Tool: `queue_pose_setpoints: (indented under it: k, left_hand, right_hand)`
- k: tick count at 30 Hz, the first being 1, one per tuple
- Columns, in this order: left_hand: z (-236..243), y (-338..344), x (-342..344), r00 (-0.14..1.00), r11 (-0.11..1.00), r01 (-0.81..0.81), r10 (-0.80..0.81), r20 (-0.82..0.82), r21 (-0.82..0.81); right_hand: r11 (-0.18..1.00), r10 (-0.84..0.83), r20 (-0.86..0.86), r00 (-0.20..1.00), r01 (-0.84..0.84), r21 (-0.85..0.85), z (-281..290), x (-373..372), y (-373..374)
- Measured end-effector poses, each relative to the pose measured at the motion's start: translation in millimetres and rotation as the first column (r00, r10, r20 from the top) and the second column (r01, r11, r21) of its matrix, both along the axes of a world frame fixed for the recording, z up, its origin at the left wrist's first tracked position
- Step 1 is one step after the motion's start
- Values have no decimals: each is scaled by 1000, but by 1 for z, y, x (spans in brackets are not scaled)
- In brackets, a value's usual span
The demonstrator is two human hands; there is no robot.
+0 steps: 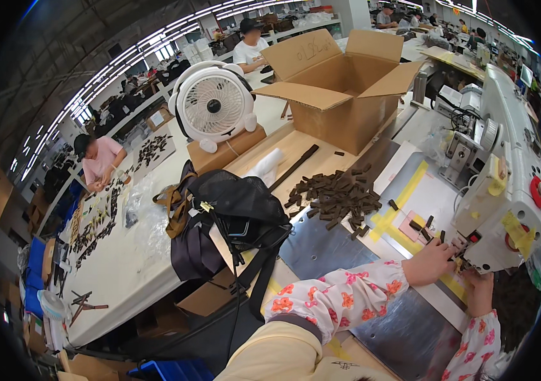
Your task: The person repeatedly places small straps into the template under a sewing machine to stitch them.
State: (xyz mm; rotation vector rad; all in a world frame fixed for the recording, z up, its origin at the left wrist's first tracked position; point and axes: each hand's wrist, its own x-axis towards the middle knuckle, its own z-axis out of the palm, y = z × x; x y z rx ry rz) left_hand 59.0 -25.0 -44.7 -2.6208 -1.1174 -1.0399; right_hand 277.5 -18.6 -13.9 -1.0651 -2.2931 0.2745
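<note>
At the needle end of a white sewing machine [505, 203], my left hand [432, 261] reaches in with its fingers drawn together close to the presser foot. Whatever it pinches is too small to make out. My right hand [479, 292] is just below the machine head, which covers its fingertips. Several short dark brown fabric pieces [421, 230] lie on the machine bed beside my left fingers. Farther left, a heap of the same dark brown pieces [334, 197] is spread over the table. Floral sleeves cover both my forearms.
An open cardboard box [340, 120] stands behind the heap. A white fan [214, 105] sits on a carton to its left. A black mesh bag [238, 197] with straps lies nearer me. A person in pink [100, 162] works at the long white table [137, 273].
</note>
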Motion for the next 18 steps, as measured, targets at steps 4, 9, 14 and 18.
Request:
queue_pose_setpoints:
  k: [4, 9, 14, 18]
  left_hand:
    - [6, -3, -1, 998, 997, -12, 7, -64, -80]
    - [7, -3, -1, 999, 999, -19, 17, -49, -46]
    - [2, -1, 0, 1000, 999, 5, -5, -9, -32]
    - [7, -3, 0, 1000, 996, 9, -12, -23, -92]
  right_hand:
    - [999, 17, 89, 996, -19, 26, 5, 4, -2]
    - [999, -44, 99, 994, 45, -11, -1, 6, -1]
    - [1000, -7, 109, 994, 5, 20, 2, 5, -1]
    - [997, -66, 73, 995, 64, 32, -5, 7, -4]
